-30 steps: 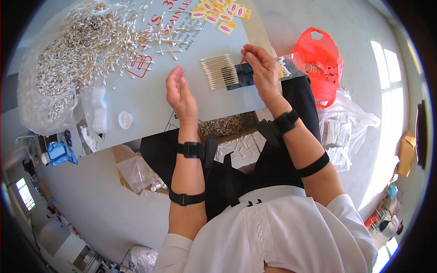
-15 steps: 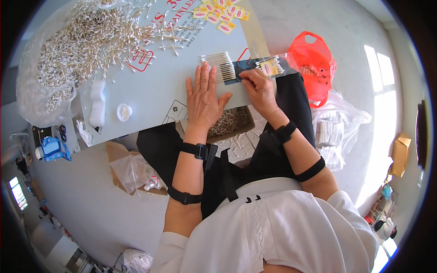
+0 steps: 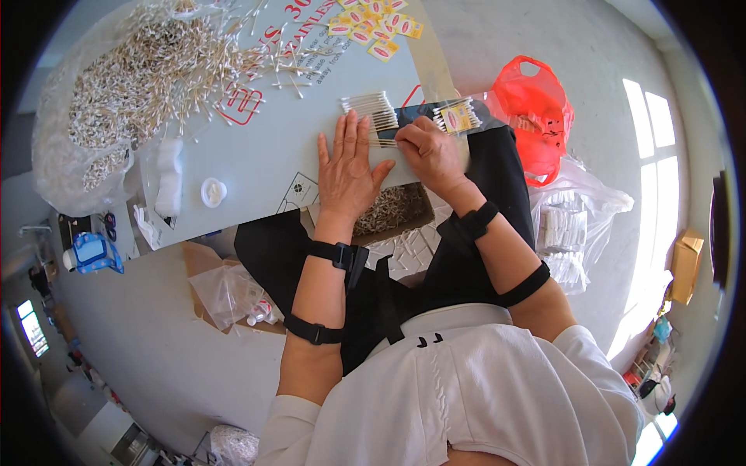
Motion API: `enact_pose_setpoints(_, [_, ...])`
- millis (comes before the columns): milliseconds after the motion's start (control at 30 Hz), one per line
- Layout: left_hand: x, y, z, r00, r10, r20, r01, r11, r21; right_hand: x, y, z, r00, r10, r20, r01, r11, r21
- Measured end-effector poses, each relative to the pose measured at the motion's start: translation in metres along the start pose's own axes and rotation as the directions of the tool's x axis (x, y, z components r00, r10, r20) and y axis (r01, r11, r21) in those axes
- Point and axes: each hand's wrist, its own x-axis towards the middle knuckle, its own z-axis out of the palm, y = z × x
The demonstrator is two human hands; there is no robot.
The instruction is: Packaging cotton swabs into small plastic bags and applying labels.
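A row of cotton swabs [image 3: 370,107] lies side by side on the grey tabletop. My left hand [image 3: 346,171] rests flat beside it, fingers stretched out, the fingertips at the left ends of the swabs. At the near side of the row, a few cotton swabs [image 3: 383,142] lie apart from the others, between my two hands. The bent fingers of my right hand [image 3: 430,155] are closed at the right ends of these swabs. Just beyond that hand is a clear bag [image 3: 457,116] of swabs with a yellow card, on a dark strip.
Loose swabs spill from a large clear bag [image 3: 54,155] at left. Yellow cards [image 3: 381,27] are scattered at the far edge. A small round tub [image 3: 212,192] stands near the front. A red plastic bag [image 3: 536,116] hangs at right; an open box of swabs [image 3: 392,213] sits below the table edge.
My right hand has moved a little left and toward me, to the ends of the swabs. A few swabs now lie apart from the row. My left hand stays flat.
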Motion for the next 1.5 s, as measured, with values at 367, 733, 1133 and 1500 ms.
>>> enact_pose_setpoints(367, [0.001,0.002,0.001,1.000,-0.007,-0.005,0.007,1.000,0.010,0.016,0.004,0.003,0.997,0.067,-0.039,-0.065,0.997,0.040])
enact_pose_setpoints(733, [0.001,0.001,0.001,1.000,-0.012,-0.014,0.012,1.000,0.009,0.014,0.002,0.002,0.994,0.104,-0.036,-0.101,0.991,0.083])
enact_pose_setpoints(1133, [0.001,0.002,-0.003,1.000,-0.020,-0.002,0.020,0.999,-0.030,0.023,0.002,0.004,0.995,0.098,0.033,-0.096,0.994,-0.044])
enact_pose_setpoints(1500, [0.001,0.003,-0.002,1.000,-0.027,0.016,0.027,0.999,-0.022,0.045,0.000,0.005,0.995,0.086,-0.043,-0.086,0.996,-0.012])
